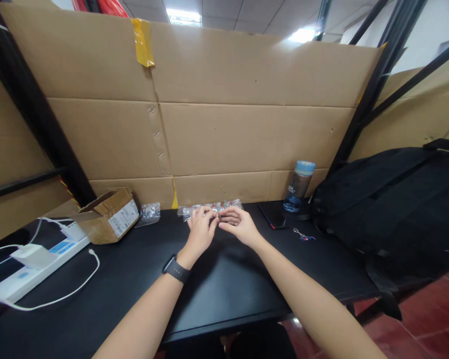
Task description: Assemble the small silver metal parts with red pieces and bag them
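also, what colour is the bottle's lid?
Light blue: the lid shows best in the head view, atop the bottle.

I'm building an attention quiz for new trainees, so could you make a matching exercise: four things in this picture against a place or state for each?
1. left hand
2. right hand
3. row of clear packets
4. bottle

A. has a blue lid
B. just beyond the person's fingers
C. dark watch on its wrist
D. bare wrist

Right pairs: 1-C, 2-D, 3-B, 4-A
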Action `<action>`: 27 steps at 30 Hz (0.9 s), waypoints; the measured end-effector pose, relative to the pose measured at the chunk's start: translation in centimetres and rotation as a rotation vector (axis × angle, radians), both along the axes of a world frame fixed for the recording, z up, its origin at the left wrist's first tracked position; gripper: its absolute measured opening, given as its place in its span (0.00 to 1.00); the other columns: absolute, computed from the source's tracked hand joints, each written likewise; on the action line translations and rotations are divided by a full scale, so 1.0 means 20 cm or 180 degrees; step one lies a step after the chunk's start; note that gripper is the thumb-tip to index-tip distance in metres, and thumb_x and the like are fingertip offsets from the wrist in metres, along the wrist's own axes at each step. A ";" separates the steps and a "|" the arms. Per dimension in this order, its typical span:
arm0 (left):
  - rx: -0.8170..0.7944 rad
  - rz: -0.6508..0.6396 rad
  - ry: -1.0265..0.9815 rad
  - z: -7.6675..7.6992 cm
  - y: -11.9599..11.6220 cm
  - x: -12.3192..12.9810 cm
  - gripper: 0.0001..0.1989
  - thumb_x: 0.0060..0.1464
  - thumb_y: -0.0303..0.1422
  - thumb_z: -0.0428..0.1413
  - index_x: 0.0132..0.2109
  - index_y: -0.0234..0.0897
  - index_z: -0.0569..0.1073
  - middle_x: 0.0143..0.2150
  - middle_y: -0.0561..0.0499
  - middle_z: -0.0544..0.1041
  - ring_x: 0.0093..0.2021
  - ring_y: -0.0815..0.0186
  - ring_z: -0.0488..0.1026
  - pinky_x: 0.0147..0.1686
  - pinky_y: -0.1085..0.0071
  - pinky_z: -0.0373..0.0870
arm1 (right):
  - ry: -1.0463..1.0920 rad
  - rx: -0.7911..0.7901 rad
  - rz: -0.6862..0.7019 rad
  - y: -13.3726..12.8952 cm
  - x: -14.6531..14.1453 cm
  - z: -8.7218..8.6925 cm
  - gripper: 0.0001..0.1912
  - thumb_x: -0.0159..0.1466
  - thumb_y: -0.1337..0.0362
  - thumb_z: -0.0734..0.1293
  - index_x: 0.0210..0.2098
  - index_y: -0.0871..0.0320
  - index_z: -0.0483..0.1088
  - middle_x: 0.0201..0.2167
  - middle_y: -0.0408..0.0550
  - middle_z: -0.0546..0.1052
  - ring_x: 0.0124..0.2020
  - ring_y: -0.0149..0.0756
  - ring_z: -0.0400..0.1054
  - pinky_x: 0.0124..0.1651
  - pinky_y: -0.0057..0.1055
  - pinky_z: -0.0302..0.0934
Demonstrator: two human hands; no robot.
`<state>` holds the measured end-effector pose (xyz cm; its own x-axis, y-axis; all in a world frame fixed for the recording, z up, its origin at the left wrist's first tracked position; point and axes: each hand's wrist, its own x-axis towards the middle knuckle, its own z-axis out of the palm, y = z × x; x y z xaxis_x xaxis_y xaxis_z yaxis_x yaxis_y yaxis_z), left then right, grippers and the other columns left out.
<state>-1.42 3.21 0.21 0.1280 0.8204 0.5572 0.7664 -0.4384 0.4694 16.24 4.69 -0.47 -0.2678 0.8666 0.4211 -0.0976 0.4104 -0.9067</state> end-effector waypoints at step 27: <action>-0.0112 -0.0063 -0.0244 -0.01 0.02 0.00 0.06 0.58 0.34 0.57 0.37 0.42 0.79 0.47 0.47 0.74 0.52 0.54 0.69 0.55 0.53 0.64 | -0.0370 -0.0093 -0.0148 0.02 0.02 -0.01 0.20 0.54 0.50 0.76 0.38 0.58 0.75 0.39 0.51 0.82 0.39 0.43 0.79 0.45 0.37 0.73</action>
<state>-1.45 3.59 -0.03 0.1024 0.8374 0.5369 0.7190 -0.4353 0.5419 16.56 5.17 -0.68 -0.2726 0.8906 0.3640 0.0275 0.3854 -0.9224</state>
